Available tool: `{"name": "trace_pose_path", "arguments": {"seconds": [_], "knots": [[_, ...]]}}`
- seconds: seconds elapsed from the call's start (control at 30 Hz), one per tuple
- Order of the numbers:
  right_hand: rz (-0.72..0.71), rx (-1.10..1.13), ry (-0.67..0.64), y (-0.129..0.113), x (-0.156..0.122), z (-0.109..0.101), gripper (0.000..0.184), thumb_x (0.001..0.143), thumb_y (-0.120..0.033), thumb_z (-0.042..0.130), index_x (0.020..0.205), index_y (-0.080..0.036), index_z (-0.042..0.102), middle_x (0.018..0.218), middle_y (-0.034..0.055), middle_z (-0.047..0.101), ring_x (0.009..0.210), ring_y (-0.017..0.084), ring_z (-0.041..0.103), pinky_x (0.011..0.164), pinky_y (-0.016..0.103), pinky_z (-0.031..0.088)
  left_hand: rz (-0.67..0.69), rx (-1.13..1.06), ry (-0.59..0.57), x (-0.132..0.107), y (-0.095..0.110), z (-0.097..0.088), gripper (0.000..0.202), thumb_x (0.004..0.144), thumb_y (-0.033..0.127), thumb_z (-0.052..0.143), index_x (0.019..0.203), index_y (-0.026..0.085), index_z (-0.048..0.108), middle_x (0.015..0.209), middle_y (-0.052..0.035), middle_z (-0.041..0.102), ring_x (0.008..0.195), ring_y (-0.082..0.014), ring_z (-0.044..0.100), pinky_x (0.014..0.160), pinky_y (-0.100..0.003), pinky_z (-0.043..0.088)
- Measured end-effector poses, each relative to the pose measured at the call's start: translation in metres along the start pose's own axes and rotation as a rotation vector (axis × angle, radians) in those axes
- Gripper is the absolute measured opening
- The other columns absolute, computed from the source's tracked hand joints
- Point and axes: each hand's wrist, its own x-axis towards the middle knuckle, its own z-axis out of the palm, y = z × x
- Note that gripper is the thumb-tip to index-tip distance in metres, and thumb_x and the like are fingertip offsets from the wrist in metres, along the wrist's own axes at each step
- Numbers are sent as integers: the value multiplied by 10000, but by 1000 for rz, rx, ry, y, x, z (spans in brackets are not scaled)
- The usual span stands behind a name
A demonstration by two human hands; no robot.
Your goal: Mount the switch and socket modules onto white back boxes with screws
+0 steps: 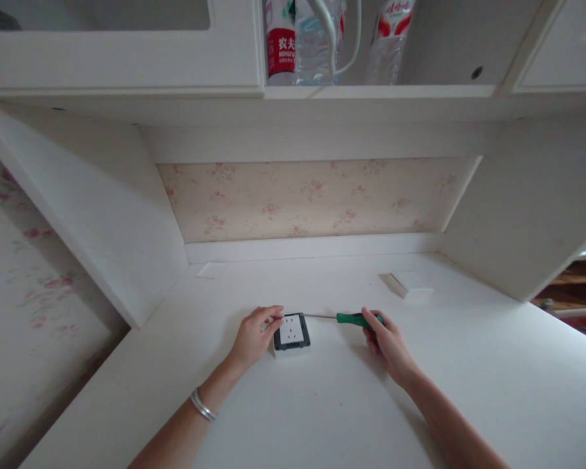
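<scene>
Our forearms point(444, 413) angle inward; L hand point(254, 337) bent, fingers narrow at socket's point(292, 330) top-L corner, hold unclear; R hand point(389, 345) grips screwdriver point(350, 319) sideways, tip at socket, btwn hands on desk point(322, 423).

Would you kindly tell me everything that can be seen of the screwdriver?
The screwdriver has a green handle, apparently plastic, and a thin, straight, grey shaft that looks like metal. The right hand grips the handle. It runs nearly level across the picture, tip leftward at the socket's upper edge; the tip's shape and any contact there are too small to tell.
</scene>
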Motion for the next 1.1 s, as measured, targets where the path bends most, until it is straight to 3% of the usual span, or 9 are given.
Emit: {"name": "trace_pose_path", "arguments": {"seconds": [0.2, 0.4, 0.6, 0.9, 1.1], "knots": [[-29, 114, 47, -5, 2, -2, 386, 768, -569, 579, 764, -186, 533, 532, -61, 399, 411, 62, 297, 364, 208, 203, 39, 7, -46, 10, 9, 14, 236, 848, 239, 585, 1075, 245, 649, 938, -19, 681, 855, -141, 617, 801, -267, 506], [-34, 191, 92, -10, 2, -8, 379, 753, -562, 601, 763, -191, 527, 543, -53, 412, 422, 64, 289, 363, 212, 199, 52, 28, -190, 21, 17, 26, 209, 862, 264, 563, 1030, 236, 685, 933, -39, 689, 881, -166, 599, 800, -291, 498], [-58, 167, 94, -9, 2, -9, 405, 727, -588, 612, 756, -189, 547, 526, -53, 411, 416, 70, 291, 355, 225, 201, 60, 71, -235, 26, 18, 26, 115, 822, 246, 617, 881, 237, 715, 905, -33, 692, 899, -181, 586, 835, -310, 460], [-38, 174, 89, -11, 2, -8, 378, 749, -562, 606, 752, -190, 543, 527, -57, 406, 426, 67, 285, 358, 211, 200, 52, 138, -273, 29, 15, 28, 102, 813, 247, 627, 858, 252, 718, 844, 3, 729, 792, -158, 636, 816, -295, 427], [-43, 168, 87, -9, 2, -8, 393, 733, -572, 617, 741, -188, 539, 531, -52, 398, 423, 70, 290, 353, 214, 202, 156, 276, -299, 30, 21, 24, 91, 823, 243, 618, 837, 262, 706, 889, -13, 694, 886, -180, 592, 843, -326, 395]]}}
